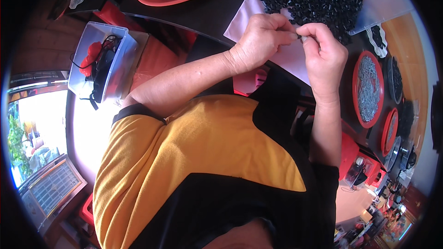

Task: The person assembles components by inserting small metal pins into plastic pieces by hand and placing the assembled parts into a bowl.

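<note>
Where left grip (259,41) meets right grip (325,60), black piece (299,37) between them, both pinched closed on it

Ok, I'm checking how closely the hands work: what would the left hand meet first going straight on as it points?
Probably the right hand, directly ahead of the left hand; a small dark piece shows where the two come together, though depth is unclear.

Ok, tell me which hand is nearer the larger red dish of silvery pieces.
Right. The right hand is just left of the red dish; the left hand is farther left.
</note>
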{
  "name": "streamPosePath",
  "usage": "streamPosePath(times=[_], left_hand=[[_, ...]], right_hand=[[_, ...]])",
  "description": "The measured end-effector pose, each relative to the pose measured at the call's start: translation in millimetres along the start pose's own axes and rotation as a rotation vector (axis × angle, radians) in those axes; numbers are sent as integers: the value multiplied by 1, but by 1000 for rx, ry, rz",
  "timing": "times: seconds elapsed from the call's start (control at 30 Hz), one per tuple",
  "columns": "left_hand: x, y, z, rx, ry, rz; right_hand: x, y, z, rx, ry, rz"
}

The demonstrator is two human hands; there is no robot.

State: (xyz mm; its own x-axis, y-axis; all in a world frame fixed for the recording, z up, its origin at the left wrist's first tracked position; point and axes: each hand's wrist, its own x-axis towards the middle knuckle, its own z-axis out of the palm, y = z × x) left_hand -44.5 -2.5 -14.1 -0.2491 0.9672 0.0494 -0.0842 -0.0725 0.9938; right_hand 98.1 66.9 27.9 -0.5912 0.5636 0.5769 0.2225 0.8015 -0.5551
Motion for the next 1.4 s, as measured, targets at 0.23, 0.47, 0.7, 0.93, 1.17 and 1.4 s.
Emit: streamPosePath(times=[0.23,0.47,0.7,0.93,1.17,1.4], left_hand=[[-2,-1,10,157,119,192],[1,-12,22,48,221,242],[-2,-6,23,31,242,188],[-2,-10,24,100,226,243],[-3,-12,19,161,139,274],[-5,-9,18,30,116,117]], right_hand=[[1,2,3,-75,-1,-72],[3,9,6,-215,29,-240],[-3,13,16,-178,157,-237],[5,16,1,-230,21,-347],[14,16,-11,-219,-142,-491],[1,29,-3,235,-100,-8]])
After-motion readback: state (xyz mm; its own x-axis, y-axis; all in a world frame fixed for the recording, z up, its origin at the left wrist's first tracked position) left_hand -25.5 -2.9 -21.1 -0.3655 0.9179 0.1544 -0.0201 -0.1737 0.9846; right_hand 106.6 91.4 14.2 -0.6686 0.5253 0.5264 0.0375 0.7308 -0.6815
